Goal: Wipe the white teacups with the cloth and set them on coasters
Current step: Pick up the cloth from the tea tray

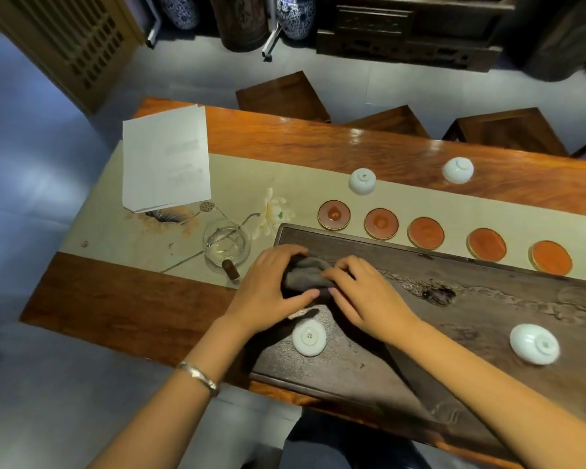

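1. Both hands were over the left end of the dark wooden tea tray (487,319); left hand (268,286) and right hand (362,292) met on a bunched dark grey cloth (307,272); fingers of both curled round it, each grasping the cloth; whether a cup sat inside the bundle could not be told.
2. A silver bracelet (198,375) sat on the left wrist.
3. Teacup A (308,337) lay inverted, foot ring up, on the tray near its front-left corner, just below the left hand; not seen to touch it.
4. Teacup B (534,343) lay inverted and tilted on the tray toward its right end, well apart from the hands.
5. Teacup C (362,181) was inverted on the beige runner (115,214), behind the coaster row; teacup D (457,169) was inverted on bare table wood (318,137) near the far edge.
6. Five orange gilt-rimmed coasters ran along the tray's far edge on the runner: first (334,215), second (381,223), third (426,232), fourth (486,245), fifth (550,258); none carried a cup.
7. A white object was cut off at the right frame edge; identity uncertain.
8. A glass pitcher (226,246) stood on the runner just beside the tray's left end; paper sheets (165,160) lay at the table's far-left corner, overlapping the runner.
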Motion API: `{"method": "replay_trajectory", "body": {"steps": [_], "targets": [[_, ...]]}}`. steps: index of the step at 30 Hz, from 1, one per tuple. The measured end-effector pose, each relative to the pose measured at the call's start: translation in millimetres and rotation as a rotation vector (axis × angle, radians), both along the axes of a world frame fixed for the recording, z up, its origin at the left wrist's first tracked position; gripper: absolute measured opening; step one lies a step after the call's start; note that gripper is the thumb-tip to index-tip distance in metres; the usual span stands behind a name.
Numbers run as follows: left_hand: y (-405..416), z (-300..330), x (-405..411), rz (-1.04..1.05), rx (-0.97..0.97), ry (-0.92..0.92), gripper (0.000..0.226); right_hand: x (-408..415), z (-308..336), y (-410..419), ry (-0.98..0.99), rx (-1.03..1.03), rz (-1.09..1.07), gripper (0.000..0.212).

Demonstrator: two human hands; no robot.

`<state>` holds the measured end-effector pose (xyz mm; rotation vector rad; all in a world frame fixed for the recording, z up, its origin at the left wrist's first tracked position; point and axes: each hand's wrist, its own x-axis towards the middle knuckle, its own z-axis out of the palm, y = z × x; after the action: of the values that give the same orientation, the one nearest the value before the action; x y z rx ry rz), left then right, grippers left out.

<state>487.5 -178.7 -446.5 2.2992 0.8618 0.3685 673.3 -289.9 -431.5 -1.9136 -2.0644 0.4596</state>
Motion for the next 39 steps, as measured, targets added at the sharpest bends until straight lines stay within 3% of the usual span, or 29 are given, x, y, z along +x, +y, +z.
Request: {"method": "replay_trajectory", "body": {"steps": [3, 6, 10, 19, 26, 30, 35, 37, 39], "targets": [[-13, 31, 1, -0.076, -0.11, -0.053, 0.068, 2, 29, -28, 0.02, 0.023, 0.014, 0.025], [-32, 54, 7, -0.109, -0.363, -0.137, 0.054, 1, 53, -60, 0.038, 0.013, 0.002, 0.023], [-61, 64, 17, -0.209, -0.536, -0.114, 0.043, 0, 67, -100, 0.094, -0.024, -0.084, 0.021], [-113, 64, 42, -0.259, -0.61, -0.107, 0.014, -4, 67, -151, 0.182, -0.06, -0.254, 0.018], [-118, 67, 44, -0.307, -0.685, -0.078, 0.016, -6, 70, -157, 0.309, -0.063, -0.231, 0.028], [-119, 64, 33, -0.229, -0.802, -0.109, 0.027, -14, 70, -153, 0.275, -0.056, -0.18, 0.035], [-114, 55, 2, 0.006, -0.837, -0.164, 0.02, -17, 61, -145, 0.186, -0.096, -0.169, 0.039], [-112, 48, -15, 0.122, -0.777, -0.191, 0.013, -20, 56, -142, 0.161, -0.12, -0.156, 0.041], [-111, 37, -32, 0.255, -0.647, -0.22, 0.022, -22, 53, -139, 0.15, -0.137, -0.159, 0.04]]}}
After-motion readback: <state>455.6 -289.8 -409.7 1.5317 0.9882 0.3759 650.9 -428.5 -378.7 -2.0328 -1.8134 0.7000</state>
